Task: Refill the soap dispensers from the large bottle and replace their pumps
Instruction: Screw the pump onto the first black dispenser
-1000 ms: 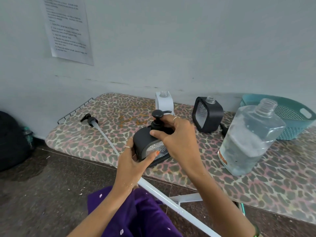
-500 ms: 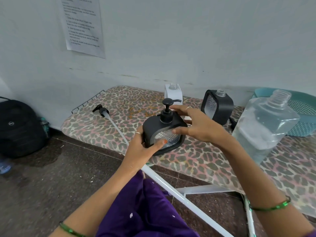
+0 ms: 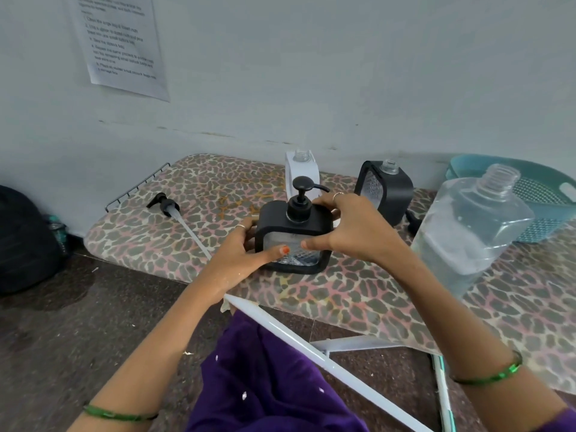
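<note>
A black soap dispenser (image 3: 291,224) with its black pump (image 3: 300,194) fitted stands upright on the leopard-print board (image 3: 358,294). My left hand (image 3: 246,254) grips its left side with the thumb across the clear front. My right hand (image 3: 352,227) holds its right side and top. Behind stand a white dispenser (image 3: 300,169) and a second black dispenser (image 3: 388,191), both with open necks. The large clear bottle (image 3: 473,232), uncapped and partly full, stands at the right. A loose black pump (image 3: 166,205) with its long tube lies on the board's left part.
A teal basket (image 3: 542,198) sits at the back right against the wall. A black bag (image 3: 21,241) rests on the floor at the left. The board's white legs (image 3: 314,350) cross below its front edge. A printed sheet (image 3: 120,42) hangs on the wall.
My right hand has come off the pump head and now grips the dispenser's side. The dispenser went from tilted to upright on the board. The camera moved closer.
</note>
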The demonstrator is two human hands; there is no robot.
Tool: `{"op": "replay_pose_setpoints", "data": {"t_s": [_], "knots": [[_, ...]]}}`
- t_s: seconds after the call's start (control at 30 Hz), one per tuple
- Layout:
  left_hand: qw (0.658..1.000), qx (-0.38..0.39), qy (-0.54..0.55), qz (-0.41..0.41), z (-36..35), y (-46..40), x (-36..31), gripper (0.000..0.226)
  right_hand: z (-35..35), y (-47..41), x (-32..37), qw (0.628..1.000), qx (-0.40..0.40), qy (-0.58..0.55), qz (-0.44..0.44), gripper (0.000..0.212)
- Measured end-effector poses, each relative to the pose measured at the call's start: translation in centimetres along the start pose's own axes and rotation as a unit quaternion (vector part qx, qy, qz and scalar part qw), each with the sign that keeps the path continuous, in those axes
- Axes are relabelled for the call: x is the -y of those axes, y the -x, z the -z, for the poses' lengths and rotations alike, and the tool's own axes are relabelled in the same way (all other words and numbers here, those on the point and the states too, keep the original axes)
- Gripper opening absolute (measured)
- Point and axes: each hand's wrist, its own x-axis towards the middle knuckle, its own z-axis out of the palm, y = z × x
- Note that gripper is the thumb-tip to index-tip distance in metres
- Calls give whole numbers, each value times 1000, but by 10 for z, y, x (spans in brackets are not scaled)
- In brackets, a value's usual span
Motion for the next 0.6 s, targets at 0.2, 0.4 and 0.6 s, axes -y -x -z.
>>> {"op": "replay_pose_setpoints", "data": {"t_s": [0.2, 0.4, 0.6], "knots": [[983, 71, -163, 42, -2, -18, -8, 86, 19, 6, 14, 996, -83, 22, -15, 49], [928, 96, -346, 100, -12, -33, -14, 93, 93, 10, 42, 980, -198, -35, 2, 29], [823, 93, -554, 90, -45, -49, -36, 54, 186, 22, 7, 928, -340, -139, -57, 31]]}}
